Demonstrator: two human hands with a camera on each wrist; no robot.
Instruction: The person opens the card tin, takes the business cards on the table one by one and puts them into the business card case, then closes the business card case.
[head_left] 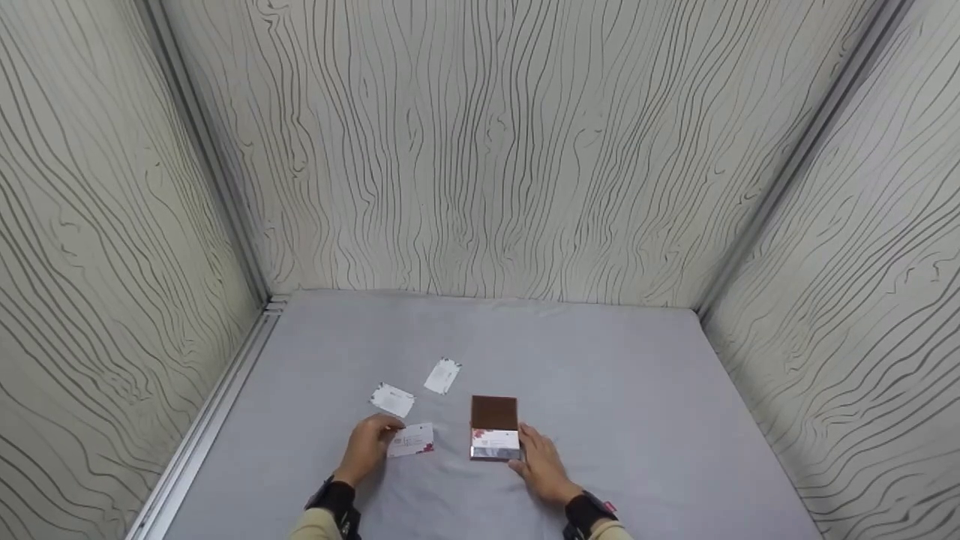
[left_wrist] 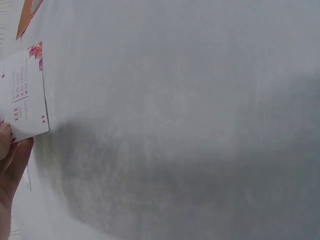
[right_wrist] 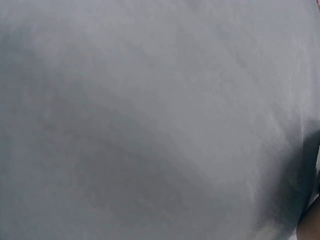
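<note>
In the head view my left hand (head_left: 365, 448) pinches a white business card (head_left: 411, 440) with a red flower print in its corner. The left wrist view shows the thumb on top of this card (left_wrist: 24, 97) and a finger behind its edge. To the right lies a flat brown card holder (head_left: 494, 413), with a flower-printed card (head_left: 495, 437) in its lower part. My right hand (head_left: 544, 466) rests against the holder's right side, fingers loosely extended along the edge and thumb at the lower corner. Only a sliver of that hand (right_wrist: 309, 222) shows in the right wrist view.
Two more white cards lie beyond my left hand: one card (head_left: 392, 400) close to it, another card (head_left: 443, 376) farther back. A grey cloth (head_left: 615, 375) covers the table. Wood-patterned panels (head_left: 480, 150) enclose the back and both sides, and a metal rail (head_left: 214, 420) runs along the left.
</note>
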